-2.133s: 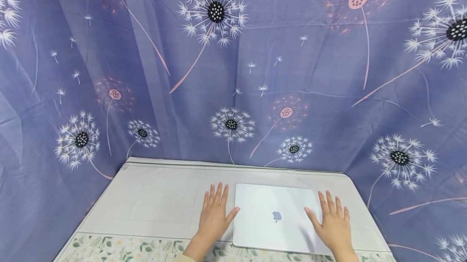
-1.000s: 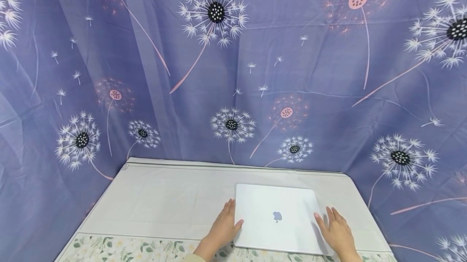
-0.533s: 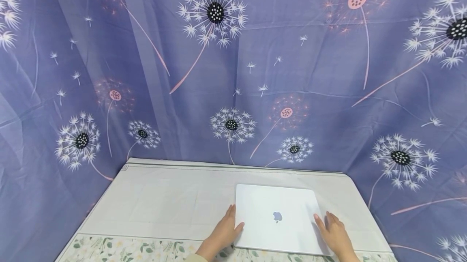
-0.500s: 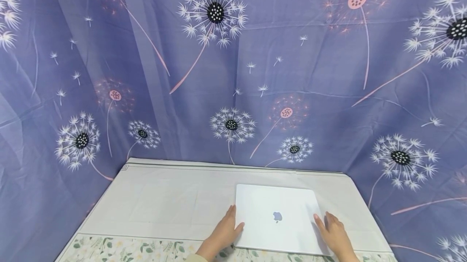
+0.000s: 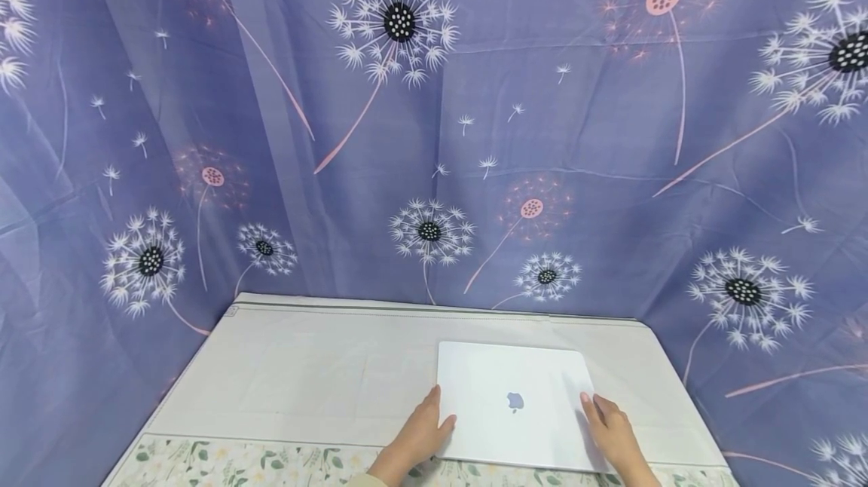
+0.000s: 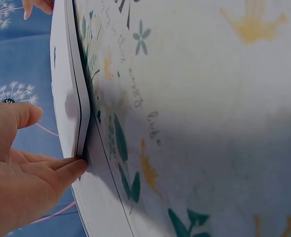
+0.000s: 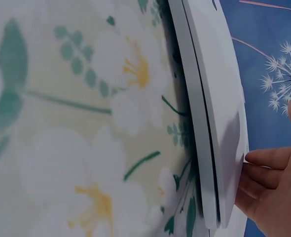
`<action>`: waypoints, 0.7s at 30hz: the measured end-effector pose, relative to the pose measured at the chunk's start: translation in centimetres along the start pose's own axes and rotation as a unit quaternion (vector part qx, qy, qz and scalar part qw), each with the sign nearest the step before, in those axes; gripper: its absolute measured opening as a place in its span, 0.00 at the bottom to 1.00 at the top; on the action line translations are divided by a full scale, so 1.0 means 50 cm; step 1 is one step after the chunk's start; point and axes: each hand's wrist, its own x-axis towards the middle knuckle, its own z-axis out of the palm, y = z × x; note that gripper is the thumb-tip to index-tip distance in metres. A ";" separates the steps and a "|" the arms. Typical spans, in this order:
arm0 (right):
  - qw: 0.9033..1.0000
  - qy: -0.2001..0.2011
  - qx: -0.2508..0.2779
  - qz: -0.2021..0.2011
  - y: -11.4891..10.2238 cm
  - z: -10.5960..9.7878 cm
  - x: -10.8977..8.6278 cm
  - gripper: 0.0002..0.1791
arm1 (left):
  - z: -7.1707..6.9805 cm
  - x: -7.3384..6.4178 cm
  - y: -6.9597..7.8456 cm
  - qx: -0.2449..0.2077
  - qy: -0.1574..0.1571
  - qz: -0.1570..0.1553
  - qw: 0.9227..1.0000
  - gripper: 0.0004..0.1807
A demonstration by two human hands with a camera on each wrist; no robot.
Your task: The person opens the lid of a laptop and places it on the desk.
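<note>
A closed silver laptop (image 5: 481,389) with a dark apple logo lies flat on the covered table. My left hand (image 5: 415,430) is at its left edge, thumb over the lid. In the left wrist view, the straight fingers (image 6: 61,170) meet the laptop's side low down, while the thumb stands apart from the lid. On the opposite side, my right hand (image 5: 613,430) has its fingertips against the right edge. The right wrist view shows these fingers (image 7: 269,165) extended to the laptop's side, the thumb clear of it and partly cut off by the frame.
The table (image 5: 305,366) has a pale cover with a floral strip (image 5: 258,460) along the front. A purple dandelion-print curtain (image 5: 353,208) hangs behind the table and along both sides.
Both hands have come down from hovering with spread fingers to the laptop's two sides. In the last half second the right hand has moved left against the edge; the left has shifted slightly.
</note>
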 end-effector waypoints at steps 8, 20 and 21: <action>0.999 0.000 0.018 0.041 -0.011 0.003 -0.002 0.45 | 0.007 0.000 -0.005 -0.003 -0.003 -0.011 1.000 0.36; 0.997 0.012 0.031 0.066 -0.021 0.012 0.000 0.48 | -0.003 -0.003 0.001 -0.016 -0.004 -0.007 1.000 0.36; 0.997 0.011 0.034 0.069 -0.023 0.013 0.000 0.49 | -0.003 -0.003 0.000 -0.018 -0.002 -0.008 1.000 0.36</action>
